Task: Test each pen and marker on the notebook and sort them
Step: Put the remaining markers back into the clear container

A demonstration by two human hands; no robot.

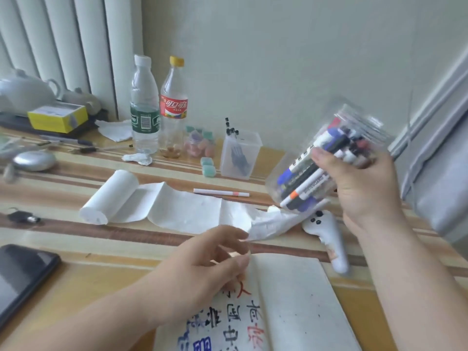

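The right hand (364,188) grasps a clear plastic jar (326,158), fingers wrapped around its side. It is held in the air, tipped over on a slant, above the right end of the table (76,252). Inside is a packed bunch of whiteboard markers (311,171), blue, black and one with an orange band.

The left hand (202,269) hovers low over the top edge of the open notebook (291,307). Its fingers are loosely curled and, as far as I can see, it holds nothing. The notebook's left page carries test writing in black, blue and red, and the right page is nearly bare.

Beyond the unrolled toilet paper (111,201) lie a white pen (220,193) and a square clear holder (240,155) with dark pens in it.

To me this looks like fetching the next marker. The free hand would need to pull one from the jar, uncap it and try it on the page.
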